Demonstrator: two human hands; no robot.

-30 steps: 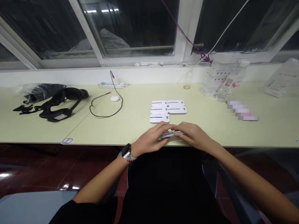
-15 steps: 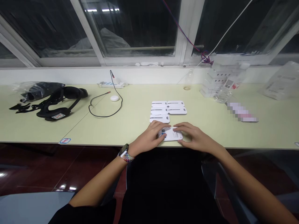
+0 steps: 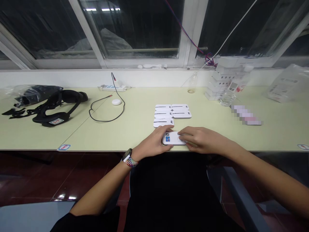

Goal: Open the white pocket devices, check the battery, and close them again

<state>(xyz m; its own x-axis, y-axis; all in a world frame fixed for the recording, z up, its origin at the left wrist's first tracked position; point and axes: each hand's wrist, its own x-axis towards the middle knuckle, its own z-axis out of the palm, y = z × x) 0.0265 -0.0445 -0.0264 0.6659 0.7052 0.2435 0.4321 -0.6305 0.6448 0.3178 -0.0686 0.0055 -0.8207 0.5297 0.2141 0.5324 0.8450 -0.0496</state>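
A flat white rounded device [image 3: 174,136] with a blue sticker and a printed label lies at the table's front edge between my hands. My left hand [image 3: 155,140] grips its left end, with the thumb along the near side and the fingers along the far side. Over its right end is my right hand [image 3: 199,139], fingers bent and touching the label area, partly hiding it. Just beyond them, several similar white devices [image 3: 164,121] lie in two columns, each marked with a black line and a "W".
On the left are a black strapped headset [image 3: 54,119], a looped black cable [image 3: 103,121], a white round puck [image 3: 116,102] and a power strip [image 3: 114,88]. To the right stand a stack of white boxes [image 3: 218,84], a clear bottle [image 3: 227,96] and a plastic bag [image 3: 285,85].
My right hand has shifted left over the device, its fingers now on the label. My left thumb has moved off the blue sticker to the near edge. The view has shifted slightly.
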